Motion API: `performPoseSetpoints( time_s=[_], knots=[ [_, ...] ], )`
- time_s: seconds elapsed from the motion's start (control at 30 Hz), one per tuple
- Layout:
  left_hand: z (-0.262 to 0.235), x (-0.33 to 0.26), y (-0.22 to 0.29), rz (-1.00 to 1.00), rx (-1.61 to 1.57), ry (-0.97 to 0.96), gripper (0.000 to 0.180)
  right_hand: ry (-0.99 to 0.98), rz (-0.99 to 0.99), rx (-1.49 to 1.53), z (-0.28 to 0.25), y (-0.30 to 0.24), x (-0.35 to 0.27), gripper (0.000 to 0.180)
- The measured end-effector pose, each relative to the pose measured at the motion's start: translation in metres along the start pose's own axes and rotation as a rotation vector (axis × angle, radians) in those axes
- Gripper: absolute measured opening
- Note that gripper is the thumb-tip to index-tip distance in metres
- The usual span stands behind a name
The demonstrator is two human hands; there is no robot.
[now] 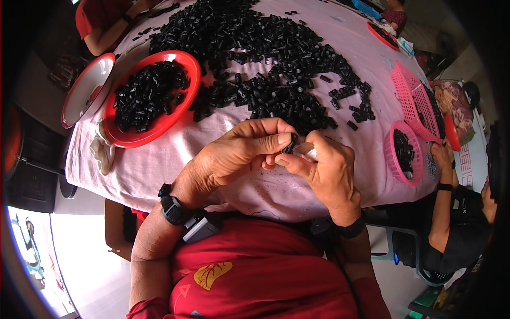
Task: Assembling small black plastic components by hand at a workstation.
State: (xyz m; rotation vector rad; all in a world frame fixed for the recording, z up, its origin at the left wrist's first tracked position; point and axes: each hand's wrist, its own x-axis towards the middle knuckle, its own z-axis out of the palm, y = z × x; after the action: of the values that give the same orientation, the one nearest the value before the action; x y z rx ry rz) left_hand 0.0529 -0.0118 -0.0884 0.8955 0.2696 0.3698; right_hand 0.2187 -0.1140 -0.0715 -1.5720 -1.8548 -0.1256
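Close to the near edge of the pink-covered table, my left hand (241, 149) pinches a small black plastic part (289, 144) between thumb and fingers. Against it from the right comes my right hand (332, 173), its fingers closed around a small whitish object (307, 151) whose kind I cannot make out. The two hands meet at the black part. Just beyond them spreads a large heap of similar black parts (276, 98). Left of my left hand stands a red basin (195, 80) with many black parts in it.
A white bowl with a red rim (87, 90) leans by the basin, near a crumpled cloth (102, 151). On the right are a round pink basket (396, 159) and a pink rectangular basket (409, 95). Other people sit around the table (143, 186), one close on the right.
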Motion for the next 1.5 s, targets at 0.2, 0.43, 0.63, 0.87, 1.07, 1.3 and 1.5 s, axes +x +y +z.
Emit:
performPoseSetpoints(
  time_s=[0.2,0.43,0.63,0.87,1.07,1.3,1.5],
  knots=[
    [-0.003,-0.001,0.005,-0.034,-0.106,-0.100,0.023,0.024,0.164,0.517,-0.010,-0.011,0.003,0.031],
    [-0.002,0.000,0.005,-0.011,-0.144,-0.054,0.026,0.019,0.143,0.670,0.002,-0.003,-0.003,0.023],
    [0.002,-0.001,0.005,0.103,-0.013,0.009,0.026,0.112,0.177,0.599,-0.002,-0.006,-0.001,0.016],
    [-0.001,0.003,0.002,0.151,0.110,0.004,0.026,0.109,0.006,0.387,0.003,-0.005,0.000,0.023],
    [0.000,-0.001,0.006,0.134,0.142,-0.057,0.026,0.037,0.117,0.318,-0.005,-0.007,0.002,0.035],
    [0.004,-0.002,0.009,0.112,0.161,-0.088,0.027,0.017,0.106,0.163,-0.001,-0.002,0.001,0.050],
    [0.002,0.000,0.004,0.107,0.156,-0.076,0.027,0.046,0.057,0.095,0.002,0.001,0.000,0.052]
  ],
)
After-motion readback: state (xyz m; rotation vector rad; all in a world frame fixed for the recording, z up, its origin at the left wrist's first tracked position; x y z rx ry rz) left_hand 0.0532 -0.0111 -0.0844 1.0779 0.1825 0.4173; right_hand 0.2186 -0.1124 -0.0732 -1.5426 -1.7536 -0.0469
